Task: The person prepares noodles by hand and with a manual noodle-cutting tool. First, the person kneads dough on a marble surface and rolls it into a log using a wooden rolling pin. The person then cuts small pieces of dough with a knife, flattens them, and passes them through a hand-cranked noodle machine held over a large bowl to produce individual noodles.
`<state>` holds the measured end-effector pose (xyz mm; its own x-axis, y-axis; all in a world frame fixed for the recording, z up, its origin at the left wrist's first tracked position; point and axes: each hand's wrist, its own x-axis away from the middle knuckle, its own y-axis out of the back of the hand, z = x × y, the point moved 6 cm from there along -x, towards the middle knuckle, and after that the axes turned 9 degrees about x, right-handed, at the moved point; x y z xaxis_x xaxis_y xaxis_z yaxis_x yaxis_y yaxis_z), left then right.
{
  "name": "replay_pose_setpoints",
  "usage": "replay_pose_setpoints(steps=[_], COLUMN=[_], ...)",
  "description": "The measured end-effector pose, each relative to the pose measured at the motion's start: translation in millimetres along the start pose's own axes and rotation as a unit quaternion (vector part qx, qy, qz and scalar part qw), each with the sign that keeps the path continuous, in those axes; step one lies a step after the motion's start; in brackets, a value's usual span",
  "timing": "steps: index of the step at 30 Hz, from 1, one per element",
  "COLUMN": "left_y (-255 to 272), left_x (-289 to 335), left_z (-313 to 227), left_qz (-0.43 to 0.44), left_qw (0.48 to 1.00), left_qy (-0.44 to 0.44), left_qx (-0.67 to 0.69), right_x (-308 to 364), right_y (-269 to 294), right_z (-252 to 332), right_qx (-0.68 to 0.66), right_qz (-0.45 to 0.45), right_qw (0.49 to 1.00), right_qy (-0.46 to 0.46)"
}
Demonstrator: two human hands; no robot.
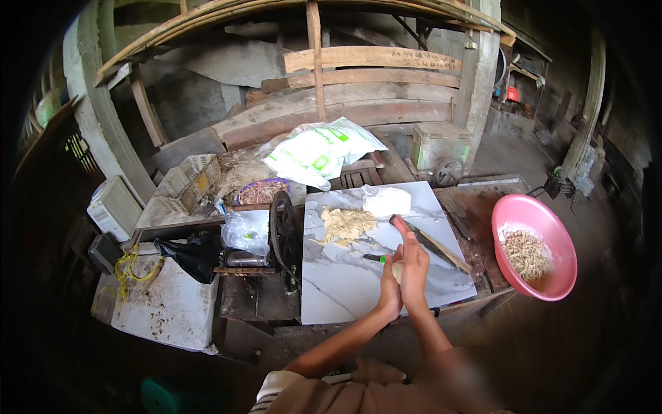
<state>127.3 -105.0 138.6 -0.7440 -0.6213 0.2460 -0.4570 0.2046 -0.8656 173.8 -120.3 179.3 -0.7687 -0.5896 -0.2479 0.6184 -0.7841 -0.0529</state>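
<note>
Above the near part of a white marbled board (324,297), my left hand (389,290) and my right hand (415,269) are pressed palm to palm. A pale lump of dough (398,271) shows between them, mostly hidden by the fingers. A flattened, ragged sheet of yellowish dough (348,226) lies on the board beyond my hands, to the left. Next to it rests a white bag (386,202). Close to my left hand is a knife's green and black handle (374,258). A long wooden stick (445,250) lies slantwise just right of my right hand.
A pink basin (507,221) with dough strips stands at the right. Left of the board is a machine with a dark wheel (281,231). Behind lie white-and-green sacks (321,155), a purple-rimmed basket (262,192) and a plastic crate (189,183). A white box (165,303) sits at the left.
</note>
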Motion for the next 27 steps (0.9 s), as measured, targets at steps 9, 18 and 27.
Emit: replay_pose_setpoints(steps=[9, 18, 27], left_y=[0.5, 36.9, 87.0], left_x=[-21.2, -10.8, -0.8], left_z=[-48.5, -12.6, -3.7], left_qz=[0.076, 0.130, 0.091], left_qw=[0.988, 0.987, 0.989], left_qy=[-0.090, 0.038, 0.115], left_qx=[-0.102, -0.080, 0.025], right_x=[34.5, 31.6, 63.1], right_y=[-19.6, -25.4, -20.3], right_z=[-27.5, -15.4, -59.5], right_qx=[-0.007, 0.076, 0.143], right_qz=[0.008, 0.000, 0.006], right_qw=[1.000, 0.996, 0.989], right_qy=[0.029, 0.048, 0.036])
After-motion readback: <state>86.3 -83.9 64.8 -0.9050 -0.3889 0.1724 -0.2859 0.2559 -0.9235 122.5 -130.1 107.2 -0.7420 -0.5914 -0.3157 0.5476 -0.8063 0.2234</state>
